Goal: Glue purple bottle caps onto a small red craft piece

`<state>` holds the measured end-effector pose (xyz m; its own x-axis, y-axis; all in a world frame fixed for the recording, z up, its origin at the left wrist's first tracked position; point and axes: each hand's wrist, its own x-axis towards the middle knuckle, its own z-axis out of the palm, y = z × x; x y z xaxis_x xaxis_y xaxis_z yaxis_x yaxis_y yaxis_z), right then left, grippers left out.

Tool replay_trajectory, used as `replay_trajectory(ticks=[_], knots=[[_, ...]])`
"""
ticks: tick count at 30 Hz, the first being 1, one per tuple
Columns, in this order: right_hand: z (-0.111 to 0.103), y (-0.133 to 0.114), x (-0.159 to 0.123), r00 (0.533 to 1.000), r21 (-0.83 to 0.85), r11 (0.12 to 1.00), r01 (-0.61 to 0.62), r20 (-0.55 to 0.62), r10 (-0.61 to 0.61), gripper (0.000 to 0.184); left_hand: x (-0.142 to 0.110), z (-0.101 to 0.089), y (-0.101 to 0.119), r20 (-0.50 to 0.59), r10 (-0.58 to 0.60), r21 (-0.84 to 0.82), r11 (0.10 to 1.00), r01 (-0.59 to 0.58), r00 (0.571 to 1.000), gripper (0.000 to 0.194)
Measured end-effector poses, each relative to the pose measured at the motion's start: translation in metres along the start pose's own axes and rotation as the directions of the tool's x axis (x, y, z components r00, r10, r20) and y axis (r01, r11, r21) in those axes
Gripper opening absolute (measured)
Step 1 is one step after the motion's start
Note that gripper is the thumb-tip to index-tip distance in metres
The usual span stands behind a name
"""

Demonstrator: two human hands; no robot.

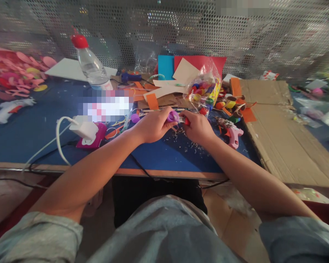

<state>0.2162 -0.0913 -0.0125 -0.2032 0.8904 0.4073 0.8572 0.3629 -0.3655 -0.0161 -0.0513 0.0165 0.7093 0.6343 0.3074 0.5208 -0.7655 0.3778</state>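
Note:
Over the middle of the blue table, my left hand (155, 125) is closed on a small purple round piece (173, 116), which looks like a plastic cap. Close beside it, my right hand (199, 128) pinches a small red-handled knife (186, 121). Its short pale blade end points at the purple piece; whether the two touch I cannot tell. White shavings (193, 146) lie scattered under my hands. Another purple round piece (135, 118) rests left of my left hand. A pink glue gun (234, 135) lies right of my right hand.
A plastic bag of colourful caps (204, 91) sits behind my hands. Flat cardboard (290, 135) covers the right side. A clear bottle with a red cap (91, 64), a white charger (83, 128) on a magenta socket block (100, 136), and a white glue gun (12, 109) are on the left.

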Motion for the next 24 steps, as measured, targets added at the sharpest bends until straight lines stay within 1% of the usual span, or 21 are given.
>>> replay_trajectory(ticks=[9,12,14,20,24], knots=[[-0.0006,0.0066,0.0016,0.999,-0.011,0.999,0.039,-0.009,-0.039,0.040,0.0005,-0.0007,-0.0022,-0.025,0.031,-0.093,0.995,-0.033,0.999,0.029],[-0.0012,0.0078,0.0022,0.999,-0.018,0.999,0.034,0.003,-0.034,0.038,0.0002,-0.0035,-0.0019,-0.046,0.054,-0.149,0.987,-0.060,0.998,0.026],[-0.0011,0.0089,0.0023,1.000,-0.018,0.999,0.031,0.002,-0.031,0.037,-0.0001,-0.0055,-0.0013,-0.042,0.057,-0.172,0.983,-0.063,0.998,0.025],[0.0006,0.0091,0.0005,0.999,0.010,0.999,0.046,-0.002,-0.046,0.042,-0.0010,-0.0056,-0.0013,0.001,0.060,-0.157,0.986,-0.060,0.998,0.031],[-0.0001,0.0037,-0.0009,0.998,0.038,0.998,0.055,-0.006,-0.055,0.037,-0.0018,-0.0033,-0.0024,0.026,0.083,-0.130,0.988,-0.079,0.996,0.032]])
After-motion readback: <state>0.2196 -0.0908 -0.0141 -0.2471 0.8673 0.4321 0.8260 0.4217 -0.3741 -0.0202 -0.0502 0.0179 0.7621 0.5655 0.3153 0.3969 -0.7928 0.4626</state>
